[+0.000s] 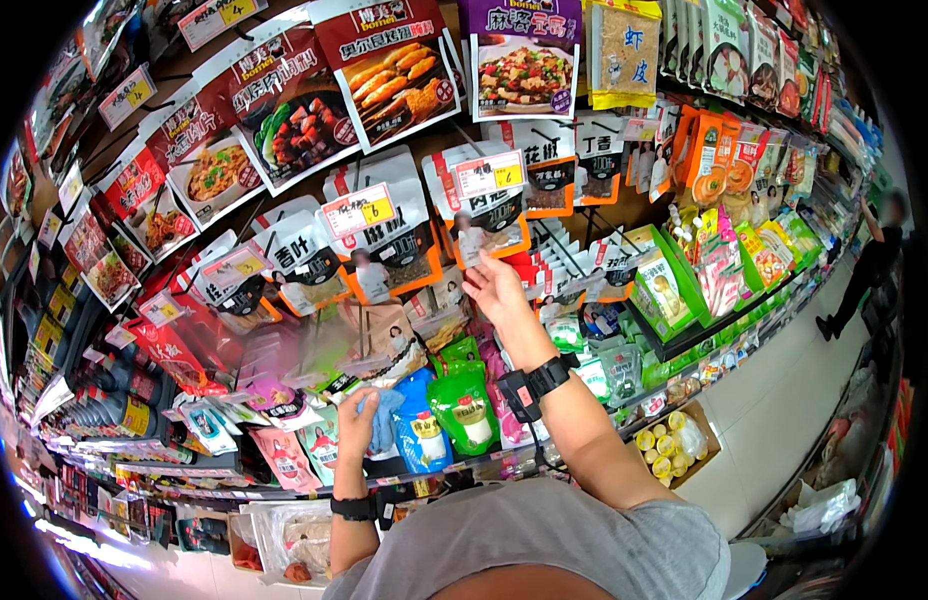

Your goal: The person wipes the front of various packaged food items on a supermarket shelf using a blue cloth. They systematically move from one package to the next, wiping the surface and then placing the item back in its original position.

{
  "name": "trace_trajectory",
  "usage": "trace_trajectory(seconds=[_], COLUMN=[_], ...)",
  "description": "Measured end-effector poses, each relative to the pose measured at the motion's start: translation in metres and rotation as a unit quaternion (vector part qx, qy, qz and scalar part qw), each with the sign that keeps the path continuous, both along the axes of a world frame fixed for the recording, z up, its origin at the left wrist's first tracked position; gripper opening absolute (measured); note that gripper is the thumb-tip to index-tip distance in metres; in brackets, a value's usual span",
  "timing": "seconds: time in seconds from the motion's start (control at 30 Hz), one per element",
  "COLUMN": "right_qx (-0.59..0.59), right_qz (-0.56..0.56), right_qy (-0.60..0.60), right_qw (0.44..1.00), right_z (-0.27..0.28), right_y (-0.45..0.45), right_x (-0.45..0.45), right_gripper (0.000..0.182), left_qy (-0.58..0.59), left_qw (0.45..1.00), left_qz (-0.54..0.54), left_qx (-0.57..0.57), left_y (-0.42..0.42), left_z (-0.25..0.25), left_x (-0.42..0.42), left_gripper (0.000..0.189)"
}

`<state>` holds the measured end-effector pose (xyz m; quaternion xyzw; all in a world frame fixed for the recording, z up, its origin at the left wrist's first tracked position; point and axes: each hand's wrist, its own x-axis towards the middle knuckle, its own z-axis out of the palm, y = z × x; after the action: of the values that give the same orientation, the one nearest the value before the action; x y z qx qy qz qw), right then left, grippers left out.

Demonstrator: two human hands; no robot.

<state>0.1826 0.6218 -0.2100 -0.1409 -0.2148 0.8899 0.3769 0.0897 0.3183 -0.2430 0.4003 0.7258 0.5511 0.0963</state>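
Note:
My left hand (356,425) grips a folded blue cloth (386,420) in front of the lower shelf. Just right of the cloth stand a blue pouch (422,427) and a green pouch (464,411). Higher up, my right hand (500,291) is raised with its fingers loosely curled. Its fingertips meet the lower edge of a hanging spice pouch (494,217) with an orange border. Whether they pinch that edge or only touch it, I cannot tell. A price tag (491,177) covers the upper part of this pouch.
Seasoning packets (392,75) hang on metal hooks above, several with price tags sticking out. Green display boxes (662,281) stand on the right-hand shelf. An open carton (677,442) of yellow-lidded containers sits on the floor. A person in dark clothes (876,255) stands in the aisle far right.

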Motion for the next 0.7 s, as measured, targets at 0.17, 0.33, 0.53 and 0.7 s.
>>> trace_trajectory(seconds=[0.17, 0.33, 0.53, 0.7], right_qx=[-0.024, -0.046, -0.037, -0.027], right_qz=[0.043, 0.045, 0.026, -0.016], right_qy=[-0.006, 0.001, 0.074, 0.109], right_qw=[0.999, 0.998, 0.996, 0.994], right_z=[0.016, 0.013, -0.003, 0.006], right_y=[-0.018, -0.026, -0.026, -0.035], right_x=[0.014, 0.025, 0.014, 0.019], right_gripper=[0.037, 0.032, 0.026, 0.018], left_qy=[0.039, 0.077, 0.191, 0.294], left_qw=[0.999, 0.987, 0.959, 0.929], left_qz=[-0.037, -0.135, -0.131, -0.104], left_qx=[0.004, 0.042, 0.163, 0.201], left_y=[0.024, 0.071, 0.135, 0.191], left_z=[0.032, 0.088, 0.13, 0.141], left_x=[0.011, 0.039, 0.058, 0.052], left_gripper=[0.021, 0.02, 0.022, 0.025])
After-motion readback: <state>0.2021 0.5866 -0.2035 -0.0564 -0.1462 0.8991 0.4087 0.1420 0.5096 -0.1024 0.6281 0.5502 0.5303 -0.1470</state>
